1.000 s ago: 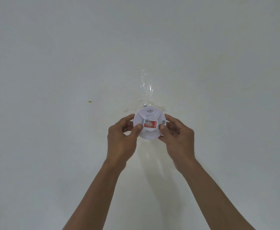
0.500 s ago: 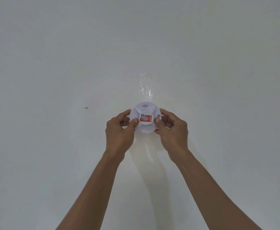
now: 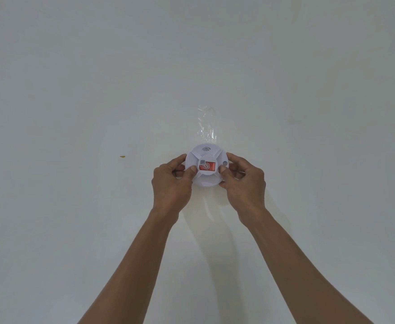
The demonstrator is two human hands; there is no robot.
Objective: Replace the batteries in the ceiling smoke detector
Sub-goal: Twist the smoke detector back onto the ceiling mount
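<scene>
Overhead, pale off-white painted ceiling (image 3: 74,90) on every side, bare and flat out to all four picture edges. Near the centre, round white plastic smoke detector (image 3: 206,160), seemingly against the ceiling, though contact behind the body not visible. Four raised ribs across its face, running out from a round central disc; curved signal mark printed near the far rim; red rectangular label (image 3: 207,166) on the disc, with a small square code sticker just beside it on the left; small pale round button (image 3: 225,163) on the right part of the face.

Left hand (image 3: 172,183) gripping the detector's left rim, fingers curled behind the edge, thumb pressed flat on the face at the left of the disc. Right hand (image 3: 244,183) gripping the right rim likewise, fingers wrapped behind, thumb on the face just below the button. Both forearms bare, rising from the bottom edge and converging on the detector.

Beyond the far rim, crinkled strip of clear glossy tape (image 3: 206,127) stuck to the ceiling, its near end touching or just behind the detector's edge. Well to the left, small yellowish-brown speck (image 3: 122,156) on the paint. Soft shadows of hands and arms on the ceiling below the detector, between the wrists.

Battery compartment not in view; contents impossible to tell.
</scene>
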